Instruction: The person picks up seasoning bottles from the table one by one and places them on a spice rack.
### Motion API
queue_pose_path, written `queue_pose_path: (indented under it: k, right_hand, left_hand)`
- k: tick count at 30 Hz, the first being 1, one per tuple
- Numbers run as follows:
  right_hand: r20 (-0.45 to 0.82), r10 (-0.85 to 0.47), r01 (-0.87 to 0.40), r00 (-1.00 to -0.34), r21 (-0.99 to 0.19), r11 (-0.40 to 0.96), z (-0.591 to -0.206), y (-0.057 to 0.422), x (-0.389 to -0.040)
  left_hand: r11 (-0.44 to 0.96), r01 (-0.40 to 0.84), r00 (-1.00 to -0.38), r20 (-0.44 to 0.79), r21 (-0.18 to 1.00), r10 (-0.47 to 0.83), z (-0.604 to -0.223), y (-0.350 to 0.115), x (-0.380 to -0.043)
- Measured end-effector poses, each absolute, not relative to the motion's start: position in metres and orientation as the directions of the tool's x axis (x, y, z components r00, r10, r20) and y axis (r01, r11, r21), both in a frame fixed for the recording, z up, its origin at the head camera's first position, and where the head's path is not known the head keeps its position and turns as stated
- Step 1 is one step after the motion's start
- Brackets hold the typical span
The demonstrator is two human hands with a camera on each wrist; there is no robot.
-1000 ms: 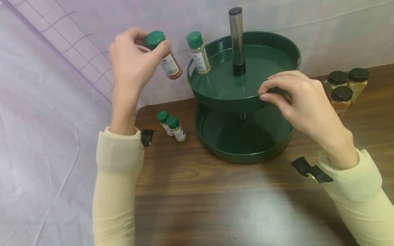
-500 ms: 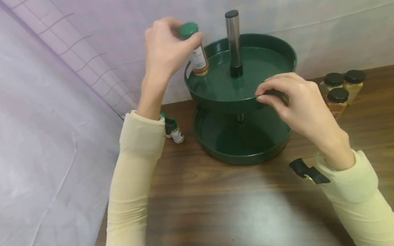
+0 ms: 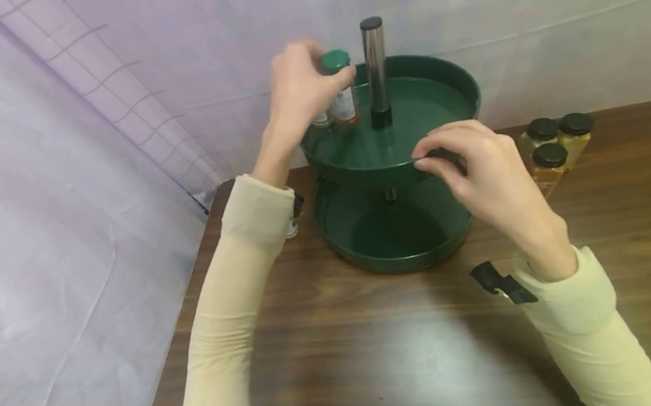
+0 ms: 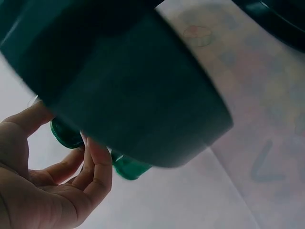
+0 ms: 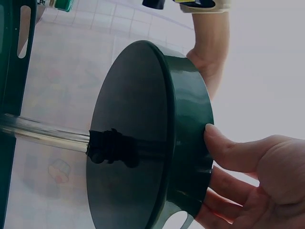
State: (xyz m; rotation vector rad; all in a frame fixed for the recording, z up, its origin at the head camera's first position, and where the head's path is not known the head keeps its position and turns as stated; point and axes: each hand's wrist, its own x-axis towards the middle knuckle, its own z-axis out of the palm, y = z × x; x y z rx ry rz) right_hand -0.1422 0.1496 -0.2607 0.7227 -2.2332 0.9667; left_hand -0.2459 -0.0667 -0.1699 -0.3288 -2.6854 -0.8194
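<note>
In the head view my left hand [image 3: 300, 91] grips a green-capped spice jar [image 3: 344, 104] by its top, upright at the left side of the upper tray [image 3: 413, 139]. A second spice jar [image 3: 322, 119] stands beside it on that tray, mostly hidden by the hand. Two green caps show under the tray's wall in the left wrist view; the held cap [image 4: 66, 134] sits between thumb and fingers. My right hand [image 3: 484, 171] pinches the front right rim of the upper tray, thumb outside in the right wrist view.
The lower tray [image 3: 396, 263] of this dark green two-tier stand rests on the wooden table [image 3: 375, 355]. From its centre rises a metal post [image 3: 376, 70]. Several black-capped jars [image 3: 548, 156] stand at right. A small jar [image 3: 291, 230] peeks out behind the left wrist.
My left hand has carried the spice jar rightward and down, from left of the stand to beside the other jar on the upper tray. The right hand keeps its pinch on the rim.
</note>
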Motion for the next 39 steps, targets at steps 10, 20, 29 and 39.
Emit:
queue_pose_path:
  k: [10, 20, 29, 39]
  right_hand:
    - [0.704, -0.254, -0.678, -0.664, -0.422, 0.602, -0.26, 0.149, -0.141]
    - [0.698, -0.262, -0.672, -0.666, -0.41, 0.616, -0.261, 0.151, -0.14]
    - [0.704, -0.262, -0.678, -0.66, -0.407, 0.612, -0.262, 0.153, -0.142]
    - [0.706, -0.253, -0.675, -0.661, -0.414, 0.611, -0.261, 0.154, -0.144]
  left_hand:
    - [0.823, 0.281, -0.938, 0.324, 0.494, 0.125, -0.177, -0.061, -0.251]
    - [0.831, 0.269, -0.947, 0.291, 0.488, 0.135, -0.178, -0.056, -0.252]
    - [0.823, 0.249, -0.956, 0.268, 0.51, 0.123, -0.175, -0.056, -0.255]
    - [0.814, 0.274, -0.946, 0.295, 0.512, 0.132, -0.166, -0.062, -0.249]
